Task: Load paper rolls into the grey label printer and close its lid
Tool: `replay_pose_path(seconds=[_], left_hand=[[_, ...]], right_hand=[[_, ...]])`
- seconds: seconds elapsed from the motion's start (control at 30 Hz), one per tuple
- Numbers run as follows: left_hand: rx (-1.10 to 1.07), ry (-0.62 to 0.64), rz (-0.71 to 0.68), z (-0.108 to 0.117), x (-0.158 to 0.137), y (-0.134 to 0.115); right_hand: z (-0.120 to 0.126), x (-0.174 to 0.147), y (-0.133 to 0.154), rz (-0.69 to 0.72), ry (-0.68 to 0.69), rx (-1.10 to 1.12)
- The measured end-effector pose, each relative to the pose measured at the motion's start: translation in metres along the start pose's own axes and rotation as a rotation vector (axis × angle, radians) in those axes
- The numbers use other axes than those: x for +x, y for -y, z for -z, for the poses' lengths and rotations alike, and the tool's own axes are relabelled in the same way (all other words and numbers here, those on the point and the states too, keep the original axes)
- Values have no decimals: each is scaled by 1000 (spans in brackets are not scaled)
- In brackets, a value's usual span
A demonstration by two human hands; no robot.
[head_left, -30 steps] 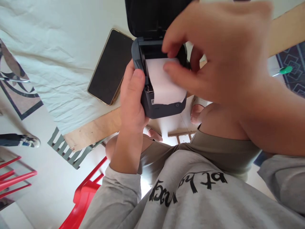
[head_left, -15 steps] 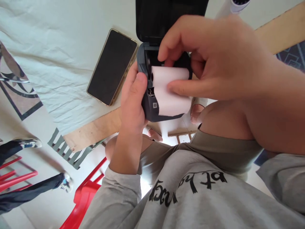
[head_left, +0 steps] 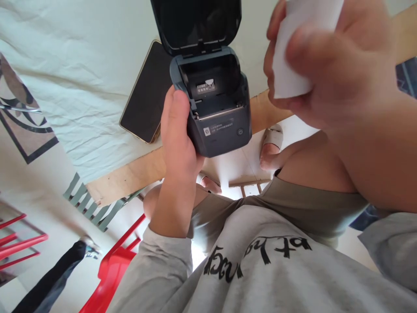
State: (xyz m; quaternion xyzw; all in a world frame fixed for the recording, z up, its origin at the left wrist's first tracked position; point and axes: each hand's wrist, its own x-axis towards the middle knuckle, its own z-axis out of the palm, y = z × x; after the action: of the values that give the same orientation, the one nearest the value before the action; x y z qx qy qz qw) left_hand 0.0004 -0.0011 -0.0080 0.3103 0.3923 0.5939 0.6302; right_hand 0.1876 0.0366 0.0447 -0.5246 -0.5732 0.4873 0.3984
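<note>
My left hand (head_left: 177,134) grips a small dark grey label printer (head_left: 218,117) from its left side, held in the air above the table edge. Its black lid (head_left: 197,21) stands open and the paper bay is empty, with a small label visible inside. My right hand (head_left: 329,65) is raised at the upper right, close to the camera, and holds a white paper roll (head_left: 293,52) between thumb and fingers, clear of the printer.
A phone with a dark screen and gold rim (head_left: 146,100) lies on a white cloth (head_left: 81,87) over a wooden table (head_left: 130,174). A red chair (head_left: 110,269) stands lower left. Another person's leg and shoe (head_left: 65,265) are on the floor at left.
My right hand has lifted the white paper roll out of the printer and up to the right. The bay now shows empty, and the printer has tilted toward me.
</note>
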Motion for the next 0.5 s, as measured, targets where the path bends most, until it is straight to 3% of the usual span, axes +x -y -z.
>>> replay_pose_path(seconds=[0.2,0.5], left_hand=[[31,11,-5,-6,-1,-6],[-31,37,-5,-3,-1,-4]], right_hand=[[13,-1,-8,139,-120,-388],[23,3,-23,207,50,-610]])
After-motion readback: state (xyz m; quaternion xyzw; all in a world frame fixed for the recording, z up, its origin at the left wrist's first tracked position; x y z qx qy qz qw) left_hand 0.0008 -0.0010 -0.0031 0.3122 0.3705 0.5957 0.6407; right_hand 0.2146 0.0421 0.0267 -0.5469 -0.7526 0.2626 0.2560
